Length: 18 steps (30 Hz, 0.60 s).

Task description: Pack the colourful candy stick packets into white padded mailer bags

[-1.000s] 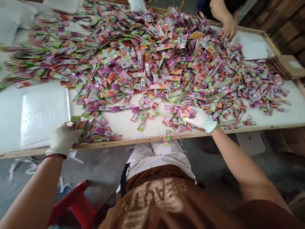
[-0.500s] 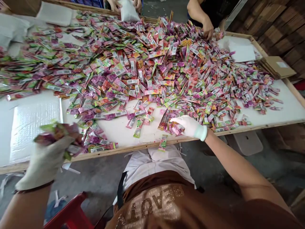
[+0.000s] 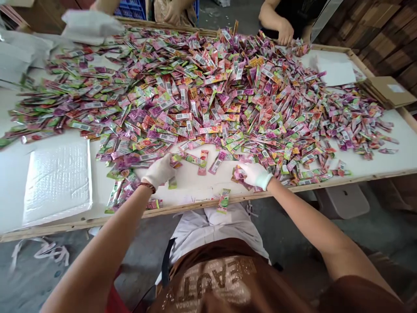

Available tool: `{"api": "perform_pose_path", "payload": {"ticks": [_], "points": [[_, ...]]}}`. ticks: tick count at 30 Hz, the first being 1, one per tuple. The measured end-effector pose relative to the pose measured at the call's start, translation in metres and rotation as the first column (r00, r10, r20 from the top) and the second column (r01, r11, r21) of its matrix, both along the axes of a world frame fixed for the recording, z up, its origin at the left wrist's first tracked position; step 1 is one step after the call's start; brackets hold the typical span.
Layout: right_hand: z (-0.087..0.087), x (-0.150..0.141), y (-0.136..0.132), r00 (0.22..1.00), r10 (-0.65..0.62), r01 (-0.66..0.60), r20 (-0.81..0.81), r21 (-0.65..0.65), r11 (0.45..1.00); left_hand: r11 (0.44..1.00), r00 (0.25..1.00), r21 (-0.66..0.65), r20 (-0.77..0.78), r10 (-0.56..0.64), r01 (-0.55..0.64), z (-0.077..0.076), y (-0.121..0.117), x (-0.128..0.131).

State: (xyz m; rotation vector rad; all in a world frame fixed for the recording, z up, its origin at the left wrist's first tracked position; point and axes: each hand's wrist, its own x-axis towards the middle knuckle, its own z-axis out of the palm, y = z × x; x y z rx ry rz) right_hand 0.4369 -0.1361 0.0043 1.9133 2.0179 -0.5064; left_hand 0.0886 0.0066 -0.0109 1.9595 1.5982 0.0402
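Note:
A wide heap of small stick sachets (image 3: 208, 115) in pink, purple, green and orange covers the table. My left hand (image 3: 159, 172), in a white glove, is at the near edge of the heap with its fingers closed on a sachet (image 3: 176, 163). My right hand (image 3: 256, 174), also gloved, is curled around a few sachets (image 3: 240, 174) low over the table. Its fingertips are partly hidden behind them. Between the hands lie loose sachets (image 3: 216, 162). One green and pink sachet (image 3: 223, 201) hangs over the table's front edge.
A white padded bag (image 3: 58, 178) lies at the left, and another white bag (image 3: 335, 69) at the far right near flat cardboard (image 3: 391, 91). Co-workers' hands (image 3: 285, 32) are across the table. A wooden rim (image 3: 192, 205) edges the table. A stool (image 3: 343, 201) stands at the right.
My left hand has moved right from above the padded bag to the heap, and the bunch of sachets it held is gone from it. My right hand stays near its place.

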Motion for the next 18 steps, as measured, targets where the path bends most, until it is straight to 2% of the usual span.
{"api": "perform_pose_path", "payload": {"ticks": [2,4,5,8,11,13,15,18], "points": [[0.007,0.020,-0.006,0.999,-0.043,0.043,0.002,0.006,0.999,0.996,0.999,0.071,-0.005,0.046,-0.046,0.003,0.001,-0.026],[0.016,0.032,-0.004,0.999,-0.029,0.032,-0.036,0.068,0.997,0.980,0.986,0.156,0.130,0.104,-0.124,0.013,-0.006,-0.035],[0.020,0.033,0.000,0.998,0.007,0.001,-0.069,0.121,0.993,0.971,0.970,0.182,0.217,0.114,-0.154,0.019,-0.010,-0.031],[0.031,0.019,0.022,0.981,0.168,-0.136,-0.097,0.270,0.953,0.970,0.923,0.170,0.372,0.102,-0.176,0.036,-0.015,0.008],[0.034,-0.016,0.048,0.947,0.319,-0.301,-0.027,0.265,0.916,0.983,0.947,0.119,0.307,0.098,-0.140,0.042,-0.004,0.066],[0.034,-0.039,0.058,0.910,0.414,-0.404,-0.004,0.202,0.892,0.992,0.979,0.084,0.188,0.077,-0.094,0.037,0.006,0.099],[0.035,-0.047,0.061,0.888,0.459,-0.453,-0.005,0.156,0.878,0.999,0.998,0.042,0.056,0.028,-0.031,0.026,0.011,0.122],[0.042,-0.027,0.054,0.923,0.385,-0.382,0.011,0.156,0.911,0.998,0.998,0.028,-0.036,-0.056,0.057,0.007,0.011,0.134]]}}
